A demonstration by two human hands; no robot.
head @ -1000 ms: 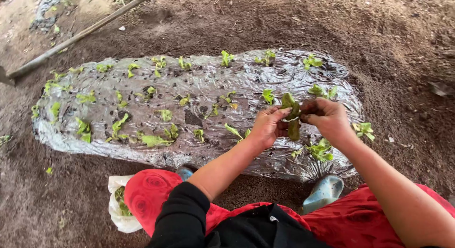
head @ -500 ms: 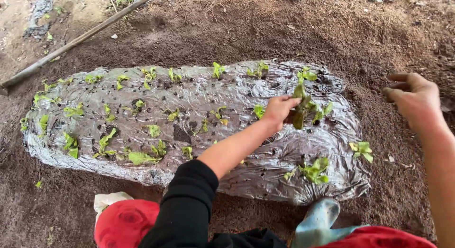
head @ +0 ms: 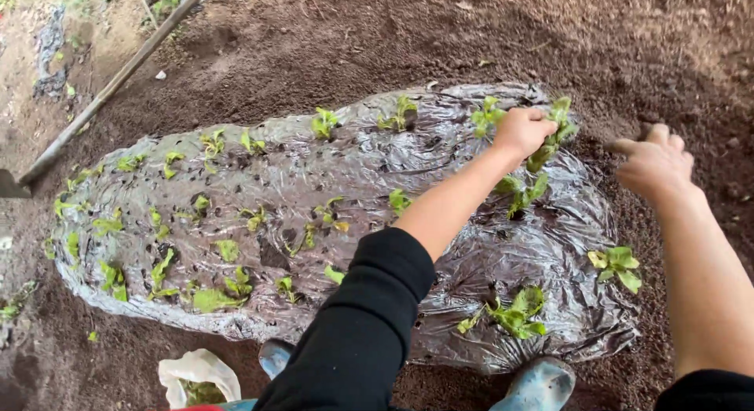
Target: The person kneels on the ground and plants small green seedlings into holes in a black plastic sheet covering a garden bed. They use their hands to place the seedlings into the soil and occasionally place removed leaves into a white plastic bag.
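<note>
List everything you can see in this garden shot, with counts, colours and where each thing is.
plastic sheet: one, silvery, over the raised bed, centre
seedlings: many, green, poking through holes across the sheet
seedling: one, green, in the left hand at the bed's far right
soil: brown, all around the bed
pole: one, grey, lying top left
bag: one, white, bottom left
boots: two, blue-grey, bottom edge
left hand: closed on the seedling
right hand: empty, above soil at right

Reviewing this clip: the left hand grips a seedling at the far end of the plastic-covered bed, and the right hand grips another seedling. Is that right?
Not quite. In the head view the left hand does grip a seedling on the plastic-covered bed, but the right hand is empty, hovering over bare soil.
</note>
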